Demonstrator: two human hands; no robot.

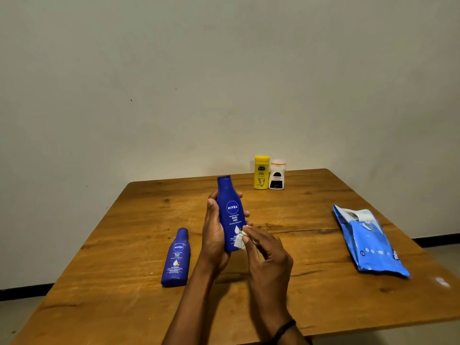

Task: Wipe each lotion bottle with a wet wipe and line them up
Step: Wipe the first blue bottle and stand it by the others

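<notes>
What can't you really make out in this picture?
- Head view: the wet wipe is mostly hidden by the right hand pinching it.
- The held blue bottle has its back covered by the left hand.
- The yellow bottle and white bottle: label print too small to read.
- Both forearms: cut off by the bottom edge.

The big blue bottle (pixel 230 215), marked with a round white-lettered logo, stood nearly upright above the middle of the table (pixel 323 282), gripped round its body by the left hand (pixel 214 235). A small bunched white wet wipe (pixel 239 242), pinched by the right hand (pixel 267 255), touched its lower right side. A small blue bottle (pixel 176 258) of the same kind lay on its back left of the middle, top toward the far edge. A yellow bottle (pixel 261 172) and a white bottle (pixel 277 175) stood upright side by side at the far edge. The blue wipe pack (pixel 368 241) lay flat near the right edge.
</notes>
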